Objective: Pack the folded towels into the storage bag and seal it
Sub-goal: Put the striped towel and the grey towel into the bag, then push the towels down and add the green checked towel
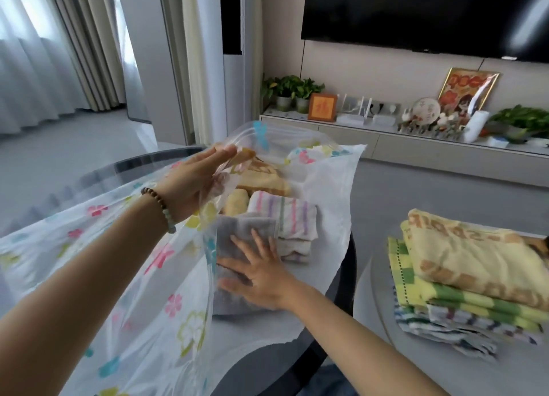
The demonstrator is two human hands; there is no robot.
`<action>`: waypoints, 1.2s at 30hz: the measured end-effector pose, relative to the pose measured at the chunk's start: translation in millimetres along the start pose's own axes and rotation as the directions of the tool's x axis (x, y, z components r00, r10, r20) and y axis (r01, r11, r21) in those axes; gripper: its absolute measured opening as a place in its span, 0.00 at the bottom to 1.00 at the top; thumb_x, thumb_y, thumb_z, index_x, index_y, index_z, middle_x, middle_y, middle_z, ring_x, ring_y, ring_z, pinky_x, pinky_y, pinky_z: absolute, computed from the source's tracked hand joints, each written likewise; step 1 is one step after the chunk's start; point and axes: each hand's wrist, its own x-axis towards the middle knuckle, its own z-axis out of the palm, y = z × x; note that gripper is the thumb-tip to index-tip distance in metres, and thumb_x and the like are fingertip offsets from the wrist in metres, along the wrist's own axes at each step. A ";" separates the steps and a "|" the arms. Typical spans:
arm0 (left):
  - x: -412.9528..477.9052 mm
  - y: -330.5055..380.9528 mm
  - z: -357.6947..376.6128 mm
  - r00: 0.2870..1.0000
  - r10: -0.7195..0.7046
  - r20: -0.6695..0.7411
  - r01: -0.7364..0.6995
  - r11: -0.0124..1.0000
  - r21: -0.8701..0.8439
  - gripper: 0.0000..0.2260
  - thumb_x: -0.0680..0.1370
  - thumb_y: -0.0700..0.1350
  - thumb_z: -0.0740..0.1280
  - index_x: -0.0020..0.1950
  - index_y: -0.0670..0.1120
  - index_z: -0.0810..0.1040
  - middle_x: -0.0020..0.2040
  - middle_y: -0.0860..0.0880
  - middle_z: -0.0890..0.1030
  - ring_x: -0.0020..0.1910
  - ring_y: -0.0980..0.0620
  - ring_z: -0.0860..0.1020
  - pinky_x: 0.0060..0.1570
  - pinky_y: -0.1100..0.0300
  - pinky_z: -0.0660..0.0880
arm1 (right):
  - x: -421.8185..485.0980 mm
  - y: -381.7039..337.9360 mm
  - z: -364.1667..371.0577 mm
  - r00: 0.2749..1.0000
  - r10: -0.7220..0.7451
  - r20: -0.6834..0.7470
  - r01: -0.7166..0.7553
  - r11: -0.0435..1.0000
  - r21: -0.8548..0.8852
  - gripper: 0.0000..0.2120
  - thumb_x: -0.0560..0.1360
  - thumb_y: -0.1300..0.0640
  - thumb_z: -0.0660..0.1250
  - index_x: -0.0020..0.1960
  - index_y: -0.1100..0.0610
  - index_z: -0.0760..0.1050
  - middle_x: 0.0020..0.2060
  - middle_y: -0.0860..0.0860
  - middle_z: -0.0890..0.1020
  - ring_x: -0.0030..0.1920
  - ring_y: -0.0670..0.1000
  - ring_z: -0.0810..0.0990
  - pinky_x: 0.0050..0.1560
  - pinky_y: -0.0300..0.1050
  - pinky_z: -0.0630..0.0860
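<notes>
Both forearms enter from the bottom edge. Left hand (196,181), with a bead bracelet (160,208) at the wrist, lifts the upper sheet of the storage bag (124,276); fingers extended and nearly straight, the film pinched against them near the mouth, thumb hidden behind the plastic, so the exact grip cannot be told. Right hand (261,273) lies flat, fingers spread, palm down on the grey towel (240,232) inside the bag mouth; grip released, pressing, not clasping.

Bag: thin translucent plastic, printed with pink, blue, yellow and green flowers, creased and glossy. Its lower sheet lies spread on the dark round desk (341,282), edge ragged at the near side; the closed end runs off the left border.

Contents: grey towel, soft terry, folded square, nearest the opening. Just behind it, touching, a striped towel (285,217), white with pink, purple and green bands. Further in, a yellow-tan towel (261,178), partly veiled by the raised film; its fold is hard to make out.

Right of the desk, well apart from the bag, a stack of folded towels (463,276) rests on a pale round surface (374,300): tan patterned piece on top, green-yellow checks beneath, blue checks lowest. Stack is cut off at the right border.
</notes>
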 end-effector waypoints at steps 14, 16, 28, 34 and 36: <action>-5.2 2.6 -2.6 0.996 -0.046 0.070 0.054 0.991 -0.125 0.13 0.78 0.46 0.61 0.58 0.40 0.75 0.48 0.50 0.85 0.29 0.59 0.81 0.27 0.69 0.76 | 76.6 -14.5 12.3 0.996 0.028 0.090 -0.012 0.984 -0.178 0.29 0.78 0.36 0.50 0.76 0.41 0.50 0.78 0.47 0.45 0.75 0.55 0.31 0.72 0.64 0.33; -5.5 4.4 -9.2 0.998 -0.047 0.048 0.052 0.994 -0.101 0.15 0.78 0.47 0.61 0.60 0.40 0.75 0.48 0.51 0.85 0.26 0.60 0.79 0.26 0.70 0.75 | 62.1 -9.7 2.2 0.997 0.005 0.077 0.005 0.992 -0.125 0.28 0.77 0.34 0.50 0.75 0.39 0.52 0.78 0.46 0.46 0.76 0.52 0.34 0.73 0.63 0.35; 9.5 -31.5 16.9 0.999 -0.035 -0.028 0.040 0.981 0.190 0.16 0.73 0.50 0.65 0.55 0.42 0.77 0.54 0.52 0.84 0.30 0.59 0.67 0.26 0.72 0.69 | -125.9 62.7 -181.0 0.697 0.441 -0.565 -0.422 0.890 0.173 0.25 0.73 0.45 0.68 0.68 0.50 0.68 0.67 0.50 0.69 0.69 0.53 0.67 0.63 0.46 0.65; 7.3 -37.4 26.4 0.998 -0.042 -0.052 0.052 0.976 0.212 0.15 0.74 0.50 0.65 0.56 0.43 0.76 0.51 0.55 0.84 0.32 0.56 0.65 0.25 0.73 0.67 | -161.8 109.5 -181.8 0.393 0.903 -0.174 -0.909 0.410 0.077 0.50 0.66 0.31 0.66 0.77 0.58 0.53 0.76 0.58 0.58 0.74 0.59 0.59 0.71 0.52 0.61; 6.3 -37.6 26.3 0.998 -0.045 -0.050 0.055 0.976 0.210 0.17 0.72 0.52 0.65 0.55 0.44 0.76 0.52 0.54 0.84 0.32 0.57 0.65 0.26 0.72 0.67 | -164.4 116.7 -174.2 0.492 0.868 -0.070 -0.869 0.494 0.020 0.56 0.64 0.33 0.71 0.78 0.58 0.46 0.78 0.55 0.52 0.76 0.56 0.54 0.74 0.52 0.57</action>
